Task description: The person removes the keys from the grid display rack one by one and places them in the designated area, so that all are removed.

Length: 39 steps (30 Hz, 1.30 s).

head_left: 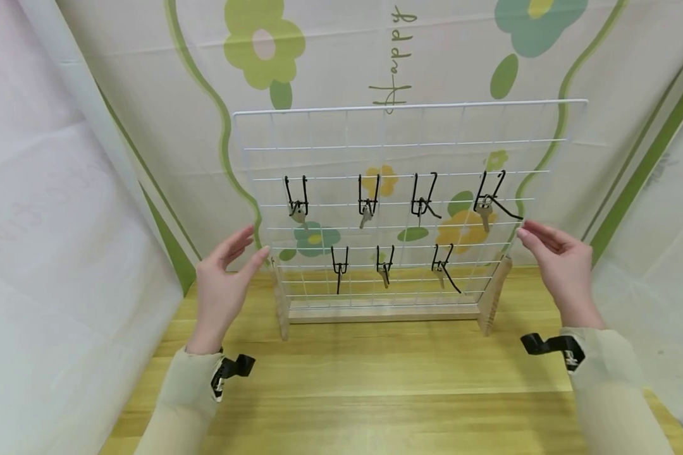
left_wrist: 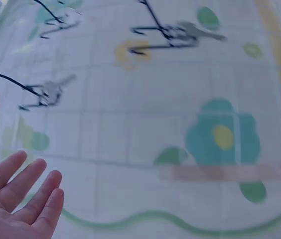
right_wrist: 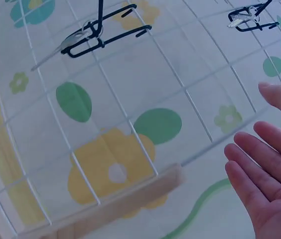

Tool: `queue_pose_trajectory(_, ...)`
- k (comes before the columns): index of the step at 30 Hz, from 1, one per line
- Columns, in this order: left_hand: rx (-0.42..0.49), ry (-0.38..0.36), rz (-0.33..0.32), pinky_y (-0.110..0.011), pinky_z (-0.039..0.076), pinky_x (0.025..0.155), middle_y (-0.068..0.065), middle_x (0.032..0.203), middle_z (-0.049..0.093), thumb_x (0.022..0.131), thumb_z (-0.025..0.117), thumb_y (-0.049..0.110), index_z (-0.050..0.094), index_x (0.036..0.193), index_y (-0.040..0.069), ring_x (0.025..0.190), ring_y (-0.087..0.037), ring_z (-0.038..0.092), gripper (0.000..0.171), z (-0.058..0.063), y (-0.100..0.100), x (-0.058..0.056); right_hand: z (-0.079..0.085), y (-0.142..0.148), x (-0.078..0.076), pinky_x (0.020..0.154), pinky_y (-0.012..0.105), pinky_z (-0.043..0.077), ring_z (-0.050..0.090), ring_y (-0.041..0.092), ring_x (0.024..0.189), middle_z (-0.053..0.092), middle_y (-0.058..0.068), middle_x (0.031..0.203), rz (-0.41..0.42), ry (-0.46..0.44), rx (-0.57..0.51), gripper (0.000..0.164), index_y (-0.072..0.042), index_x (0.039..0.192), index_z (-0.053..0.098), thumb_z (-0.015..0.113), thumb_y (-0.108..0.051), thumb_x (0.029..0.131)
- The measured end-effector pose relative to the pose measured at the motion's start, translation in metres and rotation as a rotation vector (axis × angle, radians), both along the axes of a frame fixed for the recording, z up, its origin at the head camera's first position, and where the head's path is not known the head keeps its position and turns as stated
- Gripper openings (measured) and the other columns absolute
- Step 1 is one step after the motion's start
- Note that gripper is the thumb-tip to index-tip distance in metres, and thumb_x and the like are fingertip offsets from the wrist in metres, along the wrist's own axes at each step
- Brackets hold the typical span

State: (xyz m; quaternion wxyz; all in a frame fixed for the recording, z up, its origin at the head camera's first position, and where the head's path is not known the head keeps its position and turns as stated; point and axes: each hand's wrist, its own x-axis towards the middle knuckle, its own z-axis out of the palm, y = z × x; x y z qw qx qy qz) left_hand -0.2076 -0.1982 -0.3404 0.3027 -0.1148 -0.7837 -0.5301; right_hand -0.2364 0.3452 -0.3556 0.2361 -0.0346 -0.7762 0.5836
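Note:
A white wire grid (head_left: 324,146) stands upright in a wooden base (head_left: 384,313). Black wire hooks hang on it in two rows: several above, three below. Keys hang from most of them, among them a key (head_left: 485,215) on the upper right hook (right_wrist: 125,37) and a key (head_left: 367,213) further left. Whether the lower left hook (head_left: 339,265) bears one I cannot tell. Beside the grid's left edge is my left hand (head_left: 222,287), fingers extended and holding nothing. At the right edge my right hand (head_left: 566,272) is likewise unladen, its fingers (right_wrist: 260,169) fairly straight and spread.
The stand rests on a yellow wood-grain table (head_left: 375,385). Behind it hangs a pale cloth (head_left: 330,57) printed with flowers and lettering. White cloth panels (head_left: 62,240) flank the table on both sides. Black straps (head_left: 558,346) loop off both wrists.

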Motion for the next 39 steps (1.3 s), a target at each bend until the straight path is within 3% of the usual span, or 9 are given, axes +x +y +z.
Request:
queue_pose_trajectory(5, 0.107, -0.003, -0.106, -0.036, 0.048, 0.105, 0.001, 0.13, 0.068, 0.093, 0.079, 0.026, 0.069, 0.132, 0.014, 0.115, -0.017, 0.064, 0.042, 0.022, 0.019, -0.006, 0.006, -0.008, -0.01, 0.082, 0.009, 0.051, 0.073, 0.006, 0.083, 0.077, -0.007, 0.096, 0.036, 0.059, -0.232, 0.039, -0.004, 0.12, 0.074, 0.085, -0.02, 0.086)
queue_pose_trajectory(10, 0.128, 0.016, -0.132, -0.034, 0.051, 0.101, -0.002, 0.125, 0.07, 0.092, 0.08, 0.021, 0.071, 0.128, 0.01, 0.111, -0.018, 0.066, 0.039, 0.033, 0.034, -0.017, 0.006, -0.011, -0.018, 0.077, 0.018, 0.057, 0.074, 0.011, 0.082, 0.077, 0.0, 0.094, 0.042, 0.122, -0.346, 0.027, -0.002, 0.11, 0.077, 0.083, -0.013, 0.087)
queue_pose_trajectory(14, 0.123, -0.002, -0.094, -0.033, 0.055, 0.095, -0.008, 0.121, 0.072, 0.093, 0.078, 0.018, 0.071, 0.125, 0.004, 0.106, -0.02, 0.068, 0.035, 0.041, 0.045, -0.02, 0.005, -0.01, -0.022, 0.075, 0.02, 0.059, 0.074, 0.013, 0.084, 0.077, 0.003, 0.096, 0.035, 0.132, -0.343, 0.027, -0.001, 0.111, 0.076, 0.081, -0.015, 0.089)
queue_pose_trajectory(21, 0.164, -0.018, -0.054, -0.026, 0.057, 0.085, -0.008, 0.112, 0.074, 0.093, 0.078, 0.015, 0.075, 0.117, 0.004, 0.097, -0.019, 0.07, 0.026, 0.036, 0.05, -0.036, 0.004, -0.009, -0.023, 0.073, 0.02, 0.058, 0.074, 0.012, 0.08, 0.077, 0.0, 0.093, 0.032, 0.138, -0.305, 0.026, 0.0, 0.11, 0.076, 0.08, -0.015, 0.089)
queue_pose_trajectory(32, 0.151, 0.019, 0.0, -0.024, 0.056, 0.075, -0.004, 0.1, 0.074, 0.091, 0.081, 0.02, 0.077, 0.108, 0.007, 0.084, -0.018, 0.067, 0.021, 0.038, 0.059, -0.042, 0.004, -0.008, -0.024, 0.073, 0.021, 0.058, 0.074, 0.012, 0.078, 0.077, 0.002, 0.092, 0.06, 0.169, -0.295, 0.027, 0.005, 0.111, 0.074, 0.078, -0.011, 0.09)
queue_pose_trajectory(39, 0.154, 0.016, 0.0, -0.027, 0.055, 0.075, -0.004, 0.098, 0.074, 0.093, 0.079, 0.018, 0.077, 0.105, 0.006, 0.082, -0.019, 0.065, 0.017, 0.038, 0.063, -0.044, 0.005, -0.009, -0.023, 0.073, 0.021, 0.059, 0.074, 0.013, 0.078, 0.077, 0.002, 0.093, 0.063, 0.157, -0.302, 0.029, 0.006, 0.112, 0.073, 0.078, -0.011, 0.09)
